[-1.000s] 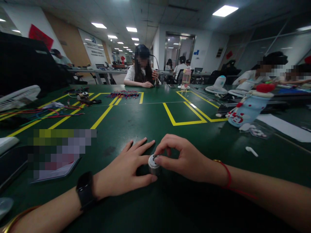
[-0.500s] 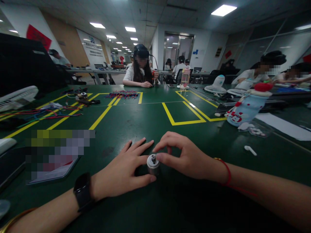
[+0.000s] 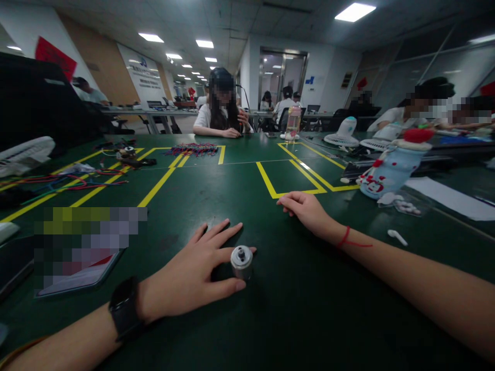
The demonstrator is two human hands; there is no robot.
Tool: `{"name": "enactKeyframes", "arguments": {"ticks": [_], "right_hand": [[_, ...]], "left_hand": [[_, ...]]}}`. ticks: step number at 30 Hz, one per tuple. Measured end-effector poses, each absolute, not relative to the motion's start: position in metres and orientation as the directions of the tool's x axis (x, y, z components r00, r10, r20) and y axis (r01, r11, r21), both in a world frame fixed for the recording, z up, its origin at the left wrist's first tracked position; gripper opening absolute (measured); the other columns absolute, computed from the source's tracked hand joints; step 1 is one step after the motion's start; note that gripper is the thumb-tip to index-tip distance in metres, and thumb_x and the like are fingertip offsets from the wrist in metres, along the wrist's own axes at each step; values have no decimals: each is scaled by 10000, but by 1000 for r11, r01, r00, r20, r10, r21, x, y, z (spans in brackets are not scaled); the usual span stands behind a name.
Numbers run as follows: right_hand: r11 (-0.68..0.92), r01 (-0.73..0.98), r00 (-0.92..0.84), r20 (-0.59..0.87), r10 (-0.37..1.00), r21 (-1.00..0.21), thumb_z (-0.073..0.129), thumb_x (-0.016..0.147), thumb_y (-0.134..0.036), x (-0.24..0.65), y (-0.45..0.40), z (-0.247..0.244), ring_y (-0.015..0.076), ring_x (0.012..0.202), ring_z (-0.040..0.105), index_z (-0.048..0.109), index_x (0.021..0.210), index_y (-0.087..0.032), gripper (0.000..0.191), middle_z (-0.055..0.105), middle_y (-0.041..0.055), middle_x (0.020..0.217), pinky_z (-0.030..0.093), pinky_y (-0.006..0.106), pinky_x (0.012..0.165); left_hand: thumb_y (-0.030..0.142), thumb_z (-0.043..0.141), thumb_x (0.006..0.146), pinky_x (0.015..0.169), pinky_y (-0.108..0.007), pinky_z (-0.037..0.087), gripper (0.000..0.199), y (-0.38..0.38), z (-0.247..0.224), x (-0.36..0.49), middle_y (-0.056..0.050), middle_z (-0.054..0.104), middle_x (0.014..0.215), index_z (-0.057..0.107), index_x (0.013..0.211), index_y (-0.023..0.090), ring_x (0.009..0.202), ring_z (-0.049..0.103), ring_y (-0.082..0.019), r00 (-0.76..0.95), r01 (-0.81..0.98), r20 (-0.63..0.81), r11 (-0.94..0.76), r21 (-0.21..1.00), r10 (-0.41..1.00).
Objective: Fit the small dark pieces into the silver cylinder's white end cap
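A small silver metal cylinder (image 3: 242,263) stands upright on the green table (image 3: 216,206), with a dark shaft on its top. My left hand (image 3: 203,265) lies flat around its left side, index finger passing behind it and thumb at its lower front, the other fingers spread. My right hand (image 3: 303,208) is up and to the right, apart from the cylinder, near a yellow tape rectangle (image 3: 299,194). Its fingers are curled together with the thumb; whether something small is between them is hidden.
Wires (image 3: 77,178) lie at the left above a plastic-covered sheet (image 3: 83,270). On the right are a blue bottle (image 3: 392,167), a bag of small pieces (image 3: 402,203) and a white earbud (image 3: 397,237). A person (image 3: 220,111) sits across the table.
My right hand has left the top of the cylinder and moved up and to the right, its fingers now curled. My left hand stays around the cylinder. The view has shifted slightly.
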State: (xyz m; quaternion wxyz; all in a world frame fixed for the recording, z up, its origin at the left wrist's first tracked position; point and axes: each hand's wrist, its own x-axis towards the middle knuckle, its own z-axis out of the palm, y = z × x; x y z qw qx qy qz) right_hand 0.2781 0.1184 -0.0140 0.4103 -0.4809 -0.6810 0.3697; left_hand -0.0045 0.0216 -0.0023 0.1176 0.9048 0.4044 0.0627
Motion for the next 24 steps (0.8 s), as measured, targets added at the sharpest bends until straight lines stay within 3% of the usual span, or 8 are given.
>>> {"name": "enactKeyframes", "arguments": {"ticks": [7, 12, 14, 17, 19, 24], "right_hand": [[303, 420, -257, 208, 944, -856, 564, 839, -389, 274, 110, -10, 121, 636, 516, 695, 877, -111, 309, 612, 22, 705, 393, 266, 606], [381, 523, -400, 175, 900, -762, 651, 784, -314, 265, 99, -1, 133, 695, 543, 728, 812, -151, 182, 654, 31, 775, 396, 279, 664], [313, 522, -439, 64, 896, -794, 645, 792, -307, 256, 89, 7, 136, 724, 565, 731, 854, -158, 182, 674, 37, 821, 413, 281, 685], [159, 354, -470, -28, 882, -922, 604, 836, -328, 241, 69, 21, 133, 748, 590, 709, 931, -151, 227, 688, 43, 875, 446, 281, 709], [209, 260, -543, 36, 839, -943, 625, 831, -324, 232, 54, 27, 132, 776, 598, 701, 956, -158, 221, 683, 41, 923, 459, 275, 718], [469, 238, -650, 220, 728, -850, 681, 814, -274, 217, 31, 31, 153, 966, 593, 731, 949, -211, 156, 652, 33, 1022, 453, 291, 855]], "left_hand": [[595, 511, 892, 1079, -701, 110, 532, 21, -1, -6, 24, 168, 1583, 391, 1395, 469, 1429, 145, -392, 669, 718, 4, -647, 258, 744], [589, 514, 893, 1081, -701, 109, 528, 20, 1, -6, 31, 170, 1582, 395, 1393, 470, 1430, 144, -390, 666, 719, 3, -644, 260, 746], [590, 526, 885, 1084, -697, 114, 530, 20, 0, -7, 32, 181, 1580, 409, 1386, 465, 1428, 156, -391, 664, 718, 14, -643, 268, 748], [589, 543, 874, 1090, -690, 116, 535, 20, -2, -8, 30, 191, 1577, 432, 1378, 449, 1428, 157, -387, 665, 714, 26, -644, 274, 747], [578, 555, 873, 1093, -687, 111, 518, 20, -3, -8, 27, 203, 1575, 460, 1361, 435, 1431, 151, -383, 667, 709, 34, -649, 276, 744], [567, 559, 877, 1090, -689, 114, 502, 20, -5, -8, 2, 205, 1576, 482, 1347, 410, 1431, 156, -377, 673, 705, 33, -655, 273, 739]]}}
